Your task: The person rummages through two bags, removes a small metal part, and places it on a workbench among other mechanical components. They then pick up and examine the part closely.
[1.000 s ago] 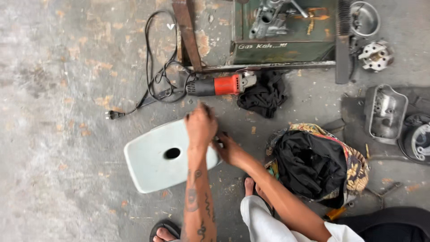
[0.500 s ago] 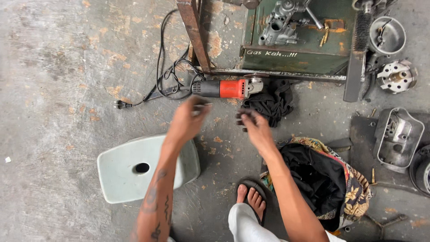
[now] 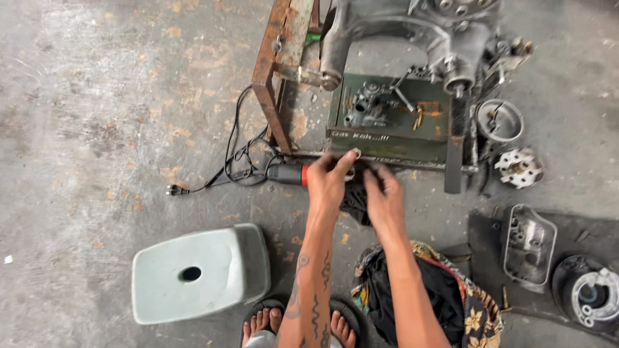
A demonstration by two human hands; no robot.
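My left hand (image 3: 330,182) lies over the red and black angle grinder (image 3: 288,173) on the concrete floor, covering its front half; I cannot tell if the fingers grip it. Beside it my right hand (image 3: 382,196) rests, fingers bent, on a black rag (image 3: 354,201). The grinder's black cable (image 3: 236,154) loops to the left and ends in a plug (image 3: 173,190). A pale green plastic stool (image 3: 200,274) with a hole in its seat stands to the lower left of my arms.
A rusty metal stand (image 3: 274,71) carries a grey engine casing (image 3: 412,32) above a green metal box (image 3: 387,122) of parts. Engine covers (image 3: 530,245) and round parts (image 3: 519,167) lie on the right. A patterned cloth bag (image 3: 451,296) sits by my feet.
Both hands left the stool and reached forward to the grinder and the rag. The view tilted up, so the stand and engine now show.
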